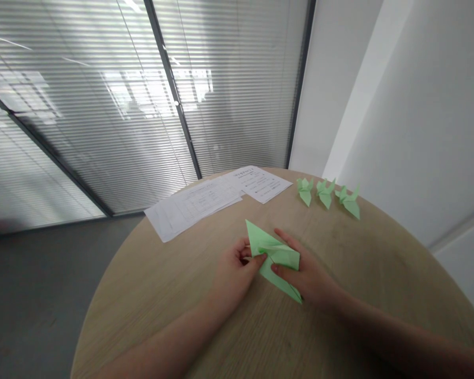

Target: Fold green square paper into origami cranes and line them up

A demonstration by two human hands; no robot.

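A partly folded sheet of light green origami paper [278, 255] is held between my two hands, a little above the wooden table. My left hand [237, 267] grips its left edge, thumb on top and the other fingers curled beneath. On the right side, my right hand [310, 273] pinches the paper, its thumb pressing the near face while the fingers lie behind. One flap stands raised in the middle, and the sheet has pointed corners at the upper left and lower right. The fingers behind the paper are partly hidden.
Three green paper cranes [325, 193] stand in a row near the far right edge of the round wooden table [161, 300]. Printed white sheets [205, 200] lie overlapping at the far left edge. Beyond are a glass partition with blinds [237, 121] and a white wall [426, 116].
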